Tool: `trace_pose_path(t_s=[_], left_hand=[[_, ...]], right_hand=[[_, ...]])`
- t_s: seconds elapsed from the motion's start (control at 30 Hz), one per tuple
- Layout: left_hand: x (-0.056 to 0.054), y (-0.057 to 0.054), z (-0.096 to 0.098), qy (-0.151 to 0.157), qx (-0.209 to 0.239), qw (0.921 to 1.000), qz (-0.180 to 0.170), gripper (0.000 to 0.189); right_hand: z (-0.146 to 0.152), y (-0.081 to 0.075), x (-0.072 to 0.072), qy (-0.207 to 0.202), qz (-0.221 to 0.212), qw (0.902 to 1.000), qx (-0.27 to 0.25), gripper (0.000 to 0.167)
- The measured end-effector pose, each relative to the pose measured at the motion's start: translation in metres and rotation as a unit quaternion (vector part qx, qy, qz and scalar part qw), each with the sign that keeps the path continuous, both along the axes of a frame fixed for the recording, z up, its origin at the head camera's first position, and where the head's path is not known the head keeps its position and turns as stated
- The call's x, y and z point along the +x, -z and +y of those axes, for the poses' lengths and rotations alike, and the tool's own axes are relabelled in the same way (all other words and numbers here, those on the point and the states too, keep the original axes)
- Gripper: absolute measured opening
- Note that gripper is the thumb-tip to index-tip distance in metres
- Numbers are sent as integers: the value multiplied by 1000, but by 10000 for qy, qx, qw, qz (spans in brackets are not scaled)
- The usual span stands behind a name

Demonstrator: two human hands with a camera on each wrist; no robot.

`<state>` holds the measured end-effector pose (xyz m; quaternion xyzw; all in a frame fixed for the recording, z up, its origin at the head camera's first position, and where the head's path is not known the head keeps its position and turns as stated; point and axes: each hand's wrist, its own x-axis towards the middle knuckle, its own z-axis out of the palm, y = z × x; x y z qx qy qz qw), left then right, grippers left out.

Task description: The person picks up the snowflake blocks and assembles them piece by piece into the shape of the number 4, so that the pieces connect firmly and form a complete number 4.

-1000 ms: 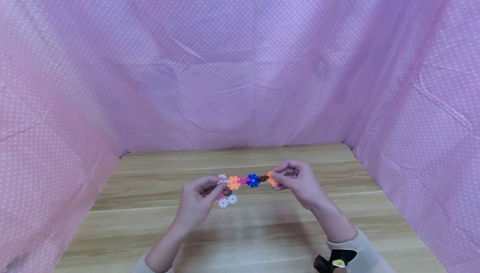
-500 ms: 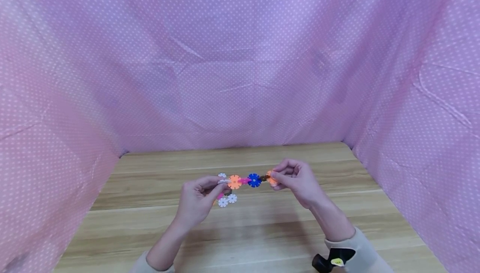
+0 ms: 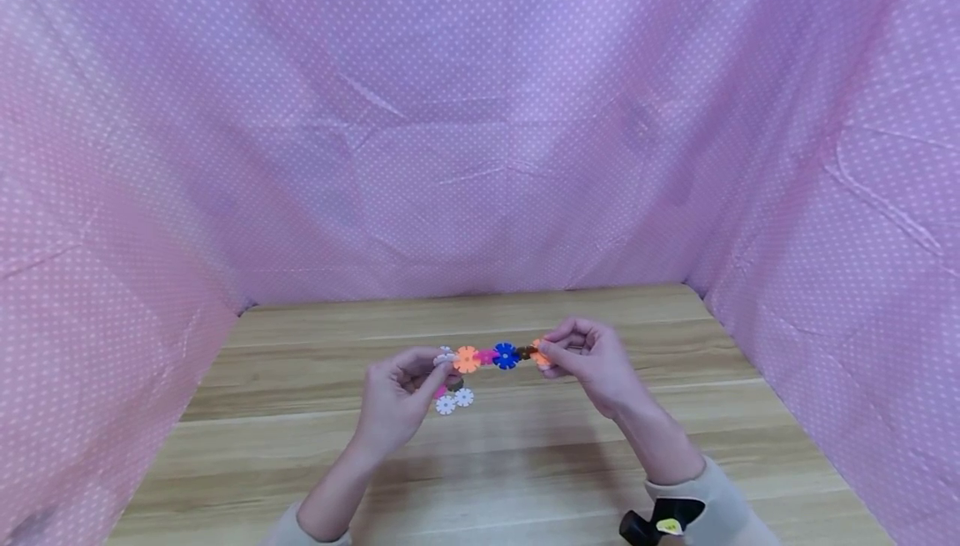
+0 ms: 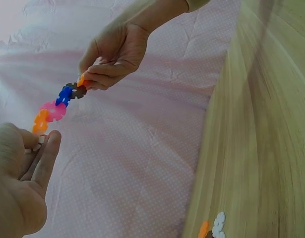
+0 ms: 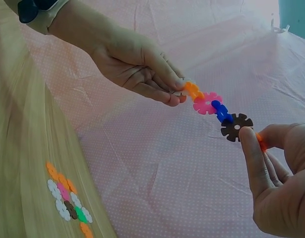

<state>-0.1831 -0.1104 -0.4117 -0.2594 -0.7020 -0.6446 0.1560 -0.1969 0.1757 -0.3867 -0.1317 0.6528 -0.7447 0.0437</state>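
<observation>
A chain of interlocking snowflake discs is stretched between my two hands above the table. From left to right it runs white, orange, pink, blue, brown and orange. My left hand pinches the white disc at one end between thumb and fingers. At the other end, my right hand pinches the orange disc, partly covered by the fingertips. Neighbouring discs sit at angles to each other, slotted edge to edge.
Loose discs lie on the wooden table beneath the left hand, partly hidden by it: white, pink, brown, green and orange. A pink dotted curtain surrounds the table. A black device is strapped at the right wrist.
My right hand has shifted slightly left, and the middle of the chain has risen a little. Both hands keep their pinch on its ends.
</observation>
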Motion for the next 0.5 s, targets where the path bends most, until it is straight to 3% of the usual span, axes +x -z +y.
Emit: trace_pose_path(t_s=[0.27,0.37,0.5], left_hand=[[-1,2,8,778,-304,9964,-129,34],[0,2,13,647,-504,9964,-231,29],[2,0,17,168,-692,9965,-441,19]], right_hand=[[-8,1,1,113,52,9998,149,7],[-11,3,1,83,82,9997,197,9],[-16,5,1,102,152,9995,238,11]])
